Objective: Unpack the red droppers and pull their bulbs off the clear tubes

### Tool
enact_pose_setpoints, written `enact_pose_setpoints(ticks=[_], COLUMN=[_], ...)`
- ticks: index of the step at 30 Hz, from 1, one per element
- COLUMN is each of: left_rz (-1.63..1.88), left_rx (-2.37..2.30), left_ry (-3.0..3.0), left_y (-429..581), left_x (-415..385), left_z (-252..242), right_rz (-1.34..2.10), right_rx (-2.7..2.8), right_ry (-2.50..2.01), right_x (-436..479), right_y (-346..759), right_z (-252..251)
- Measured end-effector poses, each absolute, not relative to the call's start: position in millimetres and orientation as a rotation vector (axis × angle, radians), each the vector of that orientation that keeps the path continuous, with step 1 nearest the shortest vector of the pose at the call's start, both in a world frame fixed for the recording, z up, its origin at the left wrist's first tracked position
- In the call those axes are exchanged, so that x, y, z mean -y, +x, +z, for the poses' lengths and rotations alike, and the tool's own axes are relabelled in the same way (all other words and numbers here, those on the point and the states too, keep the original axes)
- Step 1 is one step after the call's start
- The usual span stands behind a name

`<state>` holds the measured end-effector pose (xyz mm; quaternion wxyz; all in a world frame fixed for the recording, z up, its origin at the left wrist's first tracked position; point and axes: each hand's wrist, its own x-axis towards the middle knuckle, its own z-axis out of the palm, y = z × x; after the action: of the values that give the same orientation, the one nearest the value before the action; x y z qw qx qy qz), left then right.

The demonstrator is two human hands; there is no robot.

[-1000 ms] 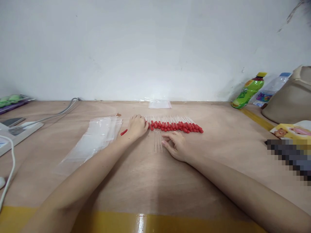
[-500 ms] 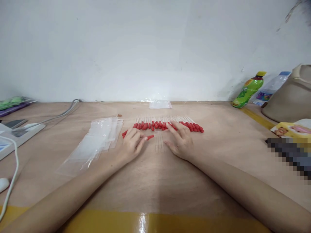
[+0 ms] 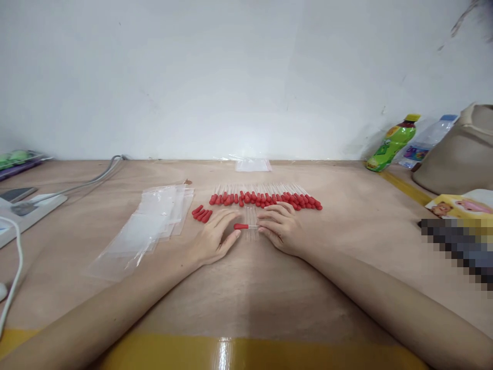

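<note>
A row of clear droppers with red rubber bulbs (image 3: 265, 198) lies across the middle of the wooden table (image 3: 246, 288). A few loose red bulbs (image 3: 202, 214) lie left of it. Between my hands sits one dropper with a red bulb (image 3: 242, 226), lying sideways. My left hand (image 3: 215, 239) rests beside the bulb end, fingers stretched toward it. My right hand (image 3: 280, 227) has its fingertips pinched on the clear tube end. Some bare clear tubes (image 3: 252, 216) lie just under the row.
A stack of clear plastic bags (image 3: 150, 221) lies at left, another small bag (image 3: 253, 165) by the wall. A power strip and cables (image 3: 26, 210) are far left. Bottles (image 3: 393, 144), a beige bag (image 3: 462, 154) and a printed packet (image 3: 458, 208) stand at right.
My left hand drew back from the row toward me with one red bulb, leaving several loose bulbs at left. My right hand came down from the row and pinched a tube against that bulb.
</note>
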<state>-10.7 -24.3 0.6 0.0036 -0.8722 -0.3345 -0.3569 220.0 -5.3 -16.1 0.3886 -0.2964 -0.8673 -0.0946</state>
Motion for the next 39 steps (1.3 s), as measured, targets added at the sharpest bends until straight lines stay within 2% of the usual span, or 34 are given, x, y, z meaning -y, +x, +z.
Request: enact_pose_setpoints(ticks=[8, 28, 39], left_rz=[-1.078, -0.992, -0.971], left_rx=[0.696, 0.620, 0.644], left_ry=[-2.668, -2.580, -2.622], left_y=[4, 10, 6], left_x=[12, 11, 12], left_z=[-6, -3, -5], right_rz=[-0.183, 0.035, -0.007], right_rx=[2.246, 2.258, 2.248], right_ry=[-0.702, -0.559, -0.514], right_x=[7, 7, 7], right_y=[218, 211, 216], right_z=[-15, -21, -27])
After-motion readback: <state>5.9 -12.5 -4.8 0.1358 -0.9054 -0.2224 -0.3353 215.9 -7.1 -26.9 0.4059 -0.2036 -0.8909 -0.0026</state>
